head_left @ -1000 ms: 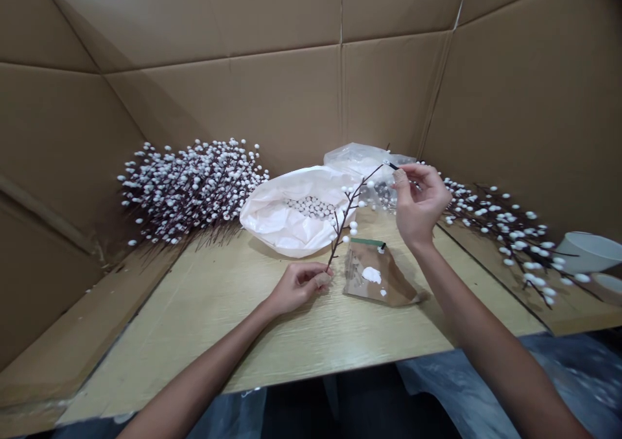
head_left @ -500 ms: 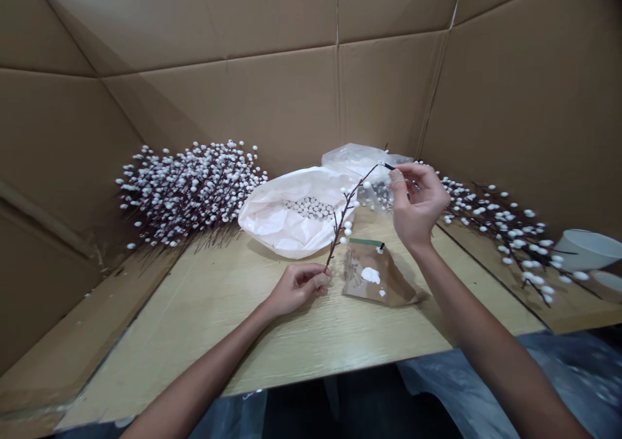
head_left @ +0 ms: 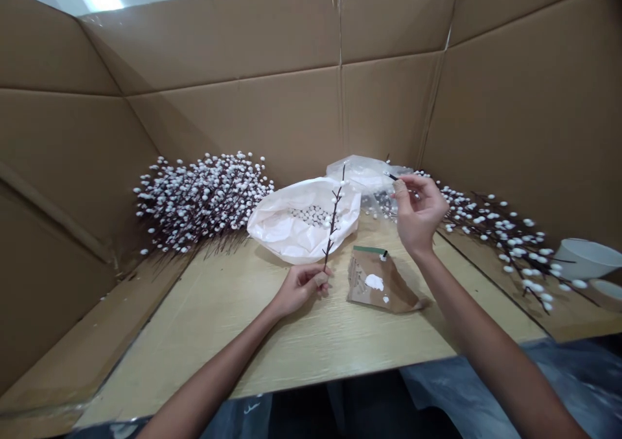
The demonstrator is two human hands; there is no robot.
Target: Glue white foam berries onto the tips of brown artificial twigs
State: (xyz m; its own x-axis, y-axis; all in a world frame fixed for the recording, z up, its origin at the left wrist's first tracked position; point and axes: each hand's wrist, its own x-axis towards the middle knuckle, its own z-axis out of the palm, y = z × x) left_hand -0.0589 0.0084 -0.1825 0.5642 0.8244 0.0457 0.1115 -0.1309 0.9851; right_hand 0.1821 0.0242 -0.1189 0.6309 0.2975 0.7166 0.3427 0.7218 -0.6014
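My left hand point(head_left: 302, 288) pinches the lower end of a dark artificial berry twig point(head_left: 332, 225), which stands nearly upright and bears a few white berries. Between thumb and fingertips, my right hand point(head_left: 420, 207) grips a thin dark stick point(head_left: 391, 176) with a whitish tip, apart from the twig. Behind the twig lies a white plastic bag point(head_left: 276, 228), its mouth spread around many loose white berries point(head_left: 311, 215). Between my hands stands a folded brown cardboard piece point(head_left: 401, 290) with a white glue-like blob point(head_left: 374, 281) and a green strip along its top.
A thick pile of white-berry stems point(head_left: 204, 199) lies at the back left, with more berry branches point(head_left: 500, 232) at the right. A clear plastic bag point(head_left: 362, 167) sits behind the white one. A white cup-like container point(head_left: 587, 258) is at the far right. Cardboard walls point(head_left: 272, 122) surround the table.
The twig's top has come away from the stick in my right hand and swung left to nearly upright. Both hands keep their hold. The view has tilted up slightly.
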